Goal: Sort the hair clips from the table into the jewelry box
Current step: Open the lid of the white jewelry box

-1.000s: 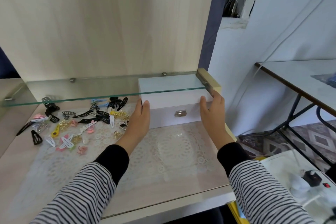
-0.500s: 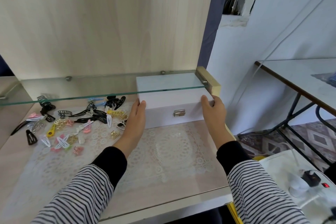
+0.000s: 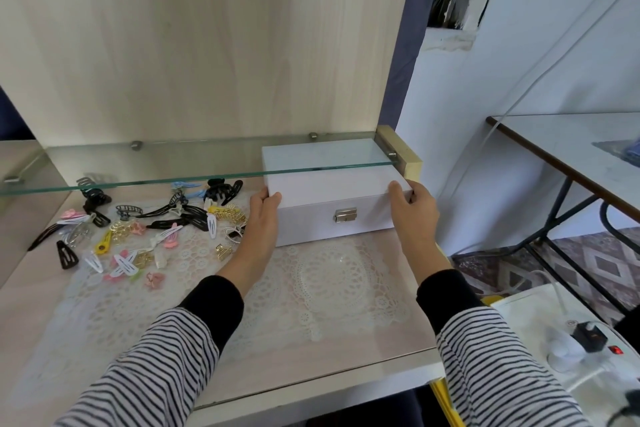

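Wood in a pale colour makes the table, and a white lace mat lies under a clear sheet on top. A tall wooden board stands at the back. A glass shelf sticks out from it, just above the table. On the right are a white wall, a second table with dark metal legs, and a floor with a diamond pattern.

The jewelry box is white and its lid is down. It sits at the back right of the table, with its back half under the glass shelf. Its long side runs from left to right. Its silver clasp faces the person.

The left hand grips the left end of the box, thumb on the lid. The right hand grips the right end the same way.

The hair clips lie in a loose pile on the table, left of the box, near the left hand. They are black, gold, pink, white, blue and yellow.
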A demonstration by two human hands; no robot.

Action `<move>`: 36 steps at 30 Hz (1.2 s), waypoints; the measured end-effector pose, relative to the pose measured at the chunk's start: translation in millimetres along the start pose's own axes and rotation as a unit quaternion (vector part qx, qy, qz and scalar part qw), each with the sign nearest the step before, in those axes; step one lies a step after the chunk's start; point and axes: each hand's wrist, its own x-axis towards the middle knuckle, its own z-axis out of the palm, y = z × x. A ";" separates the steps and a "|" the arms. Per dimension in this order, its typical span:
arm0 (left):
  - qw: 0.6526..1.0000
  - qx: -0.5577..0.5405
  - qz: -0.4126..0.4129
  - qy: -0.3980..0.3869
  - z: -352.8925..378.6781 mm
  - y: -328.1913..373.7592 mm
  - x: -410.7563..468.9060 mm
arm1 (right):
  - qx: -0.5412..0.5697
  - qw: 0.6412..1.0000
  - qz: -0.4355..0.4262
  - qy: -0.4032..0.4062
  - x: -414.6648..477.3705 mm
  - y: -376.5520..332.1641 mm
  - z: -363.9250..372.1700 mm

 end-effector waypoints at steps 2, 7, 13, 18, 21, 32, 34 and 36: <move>1.000 -0.010 -0.003 -0.002 -0.3 -0.5 -1.0 | 0.006 1.000 -0.002 0.003 -1.7 -0.6 -2.1; 1.000 -0.003 0.002 0.003 0.3 0.8 -8.1 | 0.009 1.000 -0.003 0.007 -9.0 0.1 -5.8; 1.000 -0.017 0.002 0.012 7.7 4.5 -18.1 | 0.010 1.000 -0.005 0.009 -18.0 4.0 -11.2; 0.999 -0.035 0.018 0.004 11.7 5.0 -31.0 | 0.010 1.000 -0.005 0.012 -24.6 5.9 -13.9; 0.999 -0.034 0.027 0.000 11.1 3.5 -39.0 | 0.012 1.000 -0.001 0.012 -30.4 5.5 -16.9; 0.997 0.002 0.078 -0.023 5.6 -1.5 -66.4 | 0.004 1.000 -0.002 0.016 -53.6 8.6 -30.8; 0.996 0.014 0.082 -0.021 3.5 -5.5 -69.6 | -0.004 1.000 -0.007 0.020 -57.2 11.3 -33.2; 0.996 0.019 0.090 -0.013 0.7 -10.6 -72.2 | -0.016 0.999 -0.012 0.027 -61.5 13.4 -35.8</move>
